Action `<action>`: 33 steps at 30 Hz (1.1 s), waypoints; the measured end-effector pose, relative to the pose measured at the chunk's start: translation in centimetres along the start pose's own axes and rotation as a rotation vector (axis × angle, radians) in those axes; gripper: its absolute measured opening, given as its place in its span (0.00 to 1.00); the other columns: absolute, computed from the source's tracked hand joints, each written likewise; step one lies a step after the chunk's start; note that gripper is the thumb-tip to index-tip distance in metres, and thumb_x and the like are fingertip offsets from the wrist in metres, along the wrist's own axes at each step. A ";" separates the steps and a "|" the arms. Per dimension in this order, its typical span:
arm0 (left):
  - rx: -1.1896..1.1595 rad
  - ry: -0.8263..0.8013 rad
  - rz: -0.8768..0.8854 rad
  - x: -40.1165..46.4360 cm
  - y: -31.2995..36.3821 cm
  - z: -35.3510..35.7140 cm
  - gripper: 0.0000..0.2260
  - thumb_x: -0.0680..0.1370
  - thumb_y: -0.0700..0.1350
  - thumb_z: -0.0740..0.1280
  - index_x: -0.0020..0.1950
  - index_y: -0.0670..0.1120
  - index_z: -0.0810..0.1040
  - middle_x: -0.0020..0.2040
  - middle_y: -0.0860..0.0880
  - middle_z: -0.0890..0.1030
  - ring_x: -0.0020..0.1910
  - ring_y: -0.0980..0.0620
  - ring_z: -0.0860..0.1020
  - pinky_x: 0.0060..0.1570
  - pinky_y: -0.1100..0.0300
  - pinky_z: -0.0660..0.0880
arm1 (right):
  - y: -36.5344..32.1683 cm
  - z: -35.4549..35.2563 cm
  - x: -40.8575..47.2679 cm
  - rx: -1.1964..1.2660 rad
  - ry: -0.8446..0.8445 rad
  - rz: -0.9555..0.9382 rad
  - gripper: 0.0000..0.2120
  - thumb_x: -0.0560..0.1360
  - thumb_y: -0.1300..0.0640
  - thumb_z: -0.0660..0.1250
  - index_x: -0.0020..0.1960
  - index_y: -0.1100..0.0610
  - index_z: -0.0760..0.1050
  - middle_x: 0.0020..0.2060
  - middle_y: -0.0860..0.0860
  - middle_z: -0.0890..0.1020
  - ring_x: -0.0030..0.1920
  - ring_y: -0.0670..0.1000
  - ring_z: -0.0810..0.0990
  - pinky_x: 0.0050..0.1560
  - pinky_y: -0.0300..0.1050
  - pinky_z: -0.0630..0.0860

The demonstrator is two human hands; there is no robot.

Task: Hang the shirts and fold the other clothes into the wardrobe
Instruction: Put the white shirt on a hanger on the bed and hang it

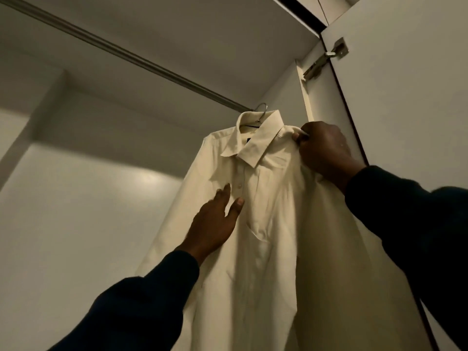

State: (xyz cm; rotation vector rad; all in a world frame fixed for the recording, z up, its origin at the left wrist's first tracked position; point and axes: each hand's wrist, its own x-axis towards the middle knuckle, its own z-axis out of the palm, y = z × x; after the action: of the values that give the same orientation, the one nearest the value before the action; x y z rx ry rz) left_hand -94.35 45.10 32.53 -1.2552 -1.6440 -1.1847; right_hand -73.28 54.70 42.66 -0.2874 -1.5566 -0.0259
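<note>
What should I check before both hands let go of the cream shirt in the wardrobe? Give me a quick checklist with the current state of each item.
1. Hanger hook over the rail: cannot tell; the hook sits at the rail's end, but the contact is hidden.
2. Shirt seated on the hanger: ok, the collar stands up around the hook.
3. Right hand free of fabric: not ok, it pinches the shoulder seam.
4. Left hand free of fabric: ok, it lies flat and open on the front placket.
5. Door clear of the shirt: ok, it stands open to the right.
</note>
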 end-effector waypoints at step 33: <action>0.041 0.065 0.082 15.5 -6.5 6.4 0.30 0.83 0.63 0.54 0.82 0.54 0.53 0.81 0.50 0.58 0.78 0.48 0.61 0.76 0.49 0.61 | -0.4 11.1 19.5 -0.204 0.009 -0.140 0.13 0.82 0.53 0.62 0.58 0.62 0.78 0.49 0.57 0.79 0.49 0.57 0.78 0.50 0.49 0.75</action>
State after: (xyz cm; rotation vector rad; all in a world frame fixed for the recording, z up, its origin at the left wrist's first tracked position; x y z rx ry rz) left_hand -104.65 55.04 43.47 -1.2344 -1.5476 -1.1247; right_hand -83.84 59.70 61.79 -0.3378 -1.5652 -0.2960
